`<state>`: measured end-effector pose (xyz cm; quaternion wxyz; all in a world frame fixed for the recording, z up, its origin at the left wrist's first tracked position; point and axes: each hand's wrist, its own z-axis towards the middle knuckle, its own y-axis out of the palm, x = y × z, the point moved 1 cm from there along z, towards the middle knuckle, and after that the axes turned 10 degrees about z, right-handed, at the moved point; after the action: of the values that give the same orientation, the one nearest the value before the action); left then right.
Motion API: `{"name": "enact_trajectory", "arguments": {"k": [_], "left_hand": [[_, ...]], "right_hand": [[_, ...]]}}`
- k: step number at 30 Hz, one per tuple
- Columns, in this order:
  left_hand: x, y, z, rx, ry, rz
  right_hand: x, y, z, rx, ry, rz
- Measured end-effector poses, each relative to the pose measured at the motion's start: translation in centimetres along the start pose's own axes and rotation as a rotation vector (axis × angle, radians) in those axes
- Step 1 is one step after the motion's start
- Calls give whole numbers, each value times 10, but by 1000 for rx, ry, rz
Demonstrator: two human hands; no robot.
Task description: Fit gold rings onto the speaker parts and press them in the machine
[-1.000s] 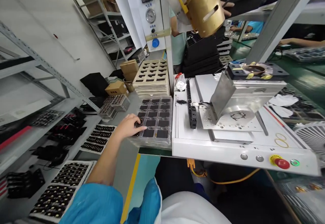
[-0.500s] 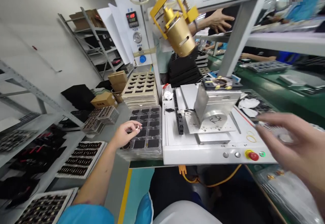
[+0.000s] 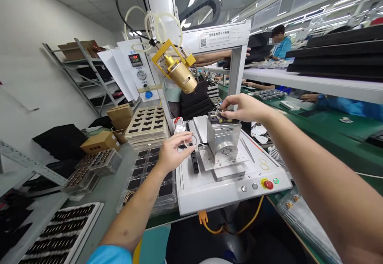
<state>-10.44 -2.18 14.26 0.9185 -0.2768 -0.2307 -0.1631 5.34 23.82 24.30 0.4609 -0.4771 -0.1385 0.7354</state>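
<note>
My left hand (image 3: 175, 152) holds a thin metal ring (image 3: 196, 139) upright between thumb and fingers, in front of the machine's left side. My right hand (image 3: 243, 108) reaches over the black fixture (image 3: 214, 117) on top of the silver metal block (image 3: 226, 136). Its thumb and fingers are pinched together there, touching the fixture's top; whatever lies between them is hidden. Above and to the left hangs a gold cylindrical machine head (image 3: 183, 77) in a yellow bracket.
Clear plastic trays with dark squares (image 3: 167, 190) stand left of the white machine base (image 3: 209, 200). Behind them is a stack of cream trays (image 3: 146, 122). A red stop button (image 3: 268, 184) and yellow rings (image 3: 263, 165) are at the base's right. Co-workers sit beyond the frame.
My right hand has moved from the right foreground onto the fixture. My left hand has moved from above the plastic trays rightward to the machine, carrying the ring. The view has tilted up.
</note>
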Motion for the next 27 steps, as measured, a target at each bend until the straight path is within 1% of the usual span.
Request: {"name": "enact_trajectory", "arguments": {"k": [2,3,5,7,8,10,12,13,14,15,17,18,21,22,25,27], "left_hand": [[13,11,24,30,124,78],[19,19,37,45,161,89],[27,36,66,51,149,65],[30,55,94,14,71,53],[30,65,107,-26,38,73],[30,82,126,-149,11,157],[30,94,136,-291,-6,239],[30,97,137,-333,-17,271],[30,98,137,-341,-24,297],[30,96,136,-323,-21,318],[31,91,131,-296,38,333],[30,87,129,-317,94,327],[28,76,125,-469,277,300],[27,73,126,-502,329,307],[26,69,127,-524,435,392],[29,70,127,-520,461,451]], "right_hand": [[1,2,-11,185,-21,170],[2,4,-18,273,-31,258],[3,9,-35,389,-33,390],[2,13,-54,437,-6,455],[1,15,-65,447,14,473],[-3,17,-88,462,57,506],[-6,19,-114,475,109,524],[-6,20,-129,477,143,521],[-5,22,-145,478,181,517],[-3,25,-161,478,226,517],[5,34,-196,485,334,542],[11,40,-214,493,398,561],[31,60,-265,528,598,601],[38,67,-280,535,655,601],[55,83,-314,530,781,582],[61,89,-327,530,830,567]]}}
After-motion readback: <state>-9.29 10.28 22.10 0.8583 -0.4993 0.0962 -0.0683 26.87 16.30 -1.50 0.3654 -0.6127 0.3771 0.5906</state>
